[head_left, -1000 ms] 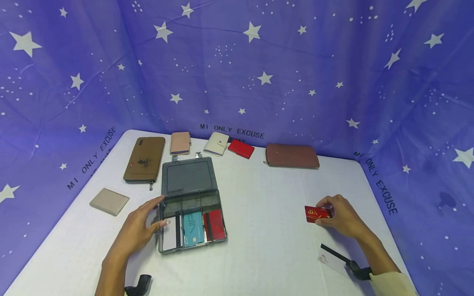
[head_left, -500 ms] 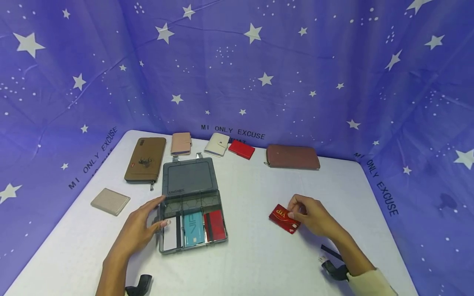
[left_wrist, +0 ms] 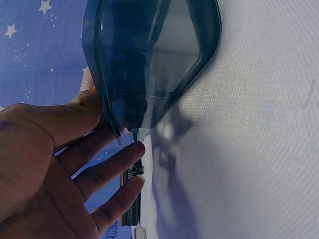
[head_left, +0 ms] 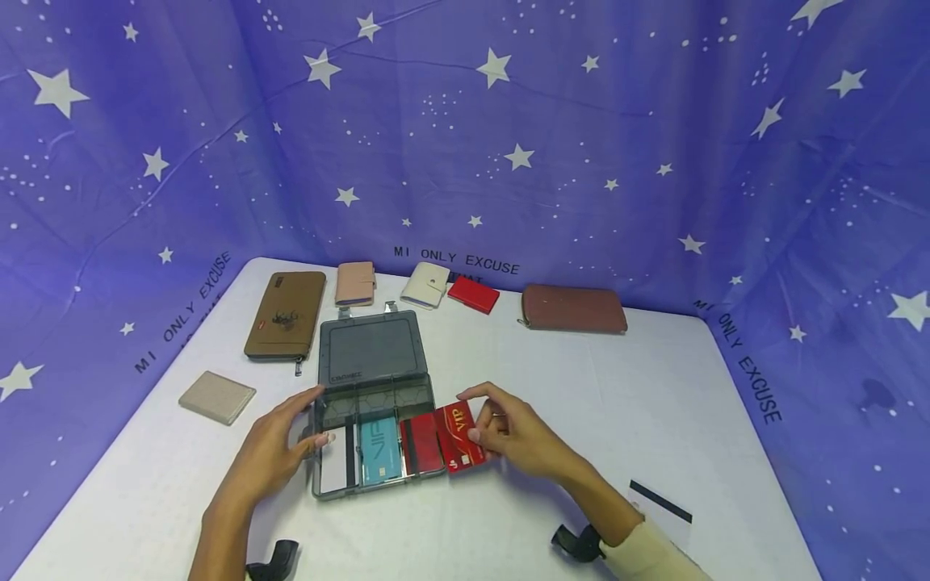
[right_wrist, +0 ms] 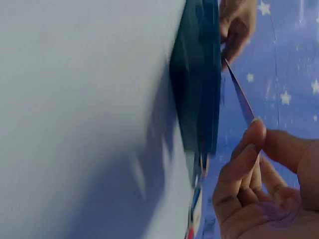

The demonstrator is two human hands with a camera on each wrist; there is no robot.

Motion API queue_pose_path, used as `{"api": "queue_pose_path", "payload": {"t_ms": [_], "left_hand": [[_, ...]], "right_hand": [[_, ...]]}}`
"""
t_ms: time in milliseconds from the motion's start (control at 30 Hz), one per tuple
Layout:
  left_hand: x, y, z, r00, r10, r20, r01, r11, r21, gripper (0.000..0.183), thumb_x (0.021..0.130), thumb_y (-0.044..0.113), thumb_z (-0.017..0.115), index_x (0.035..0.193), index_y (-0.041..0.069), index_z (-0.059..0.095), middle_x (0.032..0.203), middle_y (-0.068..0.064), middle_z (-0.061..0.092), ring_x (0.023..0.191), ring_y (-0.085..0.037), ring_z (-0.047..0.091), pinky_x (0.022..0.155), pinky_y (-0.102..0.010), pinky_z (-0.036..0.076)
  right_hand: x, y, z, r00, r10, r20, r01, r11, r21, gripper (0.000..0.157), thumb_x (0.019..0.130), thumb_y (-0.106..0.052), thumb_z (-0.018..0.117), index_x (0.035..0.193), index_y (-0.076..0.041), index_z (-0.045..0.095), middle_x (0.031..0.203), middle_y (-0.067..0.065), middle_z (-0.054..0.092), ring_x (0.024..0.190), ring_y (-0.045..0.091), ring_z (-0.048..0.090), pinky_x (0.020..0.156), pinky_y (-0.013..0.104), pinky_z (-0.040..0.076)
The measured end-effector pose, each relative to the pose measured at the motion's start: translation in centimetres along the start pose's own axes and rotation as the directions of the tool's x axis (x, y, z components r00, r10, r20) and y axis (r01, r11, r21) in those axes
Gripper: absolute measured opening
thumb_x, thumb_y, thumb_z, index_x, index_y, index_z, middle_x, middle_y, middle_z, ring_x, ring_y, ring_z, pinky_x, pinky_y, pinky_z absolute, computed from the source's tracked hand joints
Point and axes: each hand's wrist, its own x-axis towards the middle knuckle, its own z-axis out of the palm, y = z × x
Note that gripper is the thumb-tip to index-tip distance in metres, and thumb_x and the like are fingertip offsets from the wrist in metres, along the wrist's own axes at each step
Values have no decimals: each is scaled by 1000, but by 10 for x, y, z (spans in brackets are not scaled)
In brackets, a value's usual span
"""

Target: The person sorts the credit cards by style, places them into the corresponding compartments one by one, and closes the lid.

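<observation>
A red VIP card (head_left: 461, 436) is pinched between the thumb and fingers of my right hand (head_left: 519, 432). It is tilted at the right edge of an open grey see-through plastic box (head_left: 347, 490), overlapping its rim; the right wrist view shows the card (right_wrist: 241, 97) edge-on above the box wall. My left hand (head_left: 270, 446) holds the box's left side, thumb over the rim; in the left wrist view its other fingers (left_wrist: 112, 172) spread beside the wall. In the front compartments lie a white card (head_left: 335, 458) with a black stripe, a teal card (head_left: 381, 449) and a red card (head_left: 421, 444).
Behind the box lie a brown wallet (head_left: 286, 315), a pink card holder (head_left: 354, 283), a cream card holder (head_left: 425, 284), a red case (head_left: 474, 294) and a maroon wallet (head_left: 574, 308). A beige holder (head_left: 217, 396) lies left. A white striped card (head_left: 664, 512) lies front right.
My right hand has carried the red VIP card leftward across the table to the box's right edge, turning it on the way. The left hand and box have stayed put.
</observation>
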Motion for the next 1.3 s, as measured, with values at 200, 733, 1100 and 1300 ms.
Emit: {"api": "queue_pose_path", "payload": {"t_ms": [200, 733, 1100, 1300], "left_hand": [[0, 1, 0, 1000, 12, -11, -12, 1000, 0, 73, 86, 17, 78, 150, 11, 43, 151, -19, 47, 138, -46, 44, 113, -63, 36], [-1, 0, 0, 999, 35, -23, -35, 999, -1, 73, 86, 16, 78, 150, 12, 44, 150, -18, 49, 136, -45, 46, 112, -63, 37], [-1, 0, -1, 1000, 15, -10, -15, 1000, -3, 73, 86, 17, 78, 150, 13, 43, 151, -18, 48, 137, -46, 44, 112, -64, 36], [-1, 0, -1, 1000, 19, -10, -19, 1000, -7, 73, 86, 17, 78, 150, 14, 44, 150, -18, 49, 136, -46, 45, 112, -64, 37]], "right_hand": [[23, -2, 32, 999, -25, -32, 25, 1000, 0, 50, 90, -9, 73, 136, -15, 54, 81, 10, 64, 62, 35, 64, 51, 26, 55], [-20, 17, -6, 996, 70, -48, -76, 986, -149, 48, 84, -23, 81, 129, -15, 63, 76, 2, 63, 57, 6, 49, 49, 20, 46], [-122, 44, -85, 961, 135, -243, -236, 858, -455, 53, 73, -42, 86, 117, -22, 64, 97, -2, 62, 83, 12, 58, 69, 23, 52], [-162, 50, -103, 912, 219, -348, -387, 743, -546, 56, 66, -49, 88, 108, -23, 63, 95, -4, 57, 83, 7, 52, 66, 22, 46]]}}
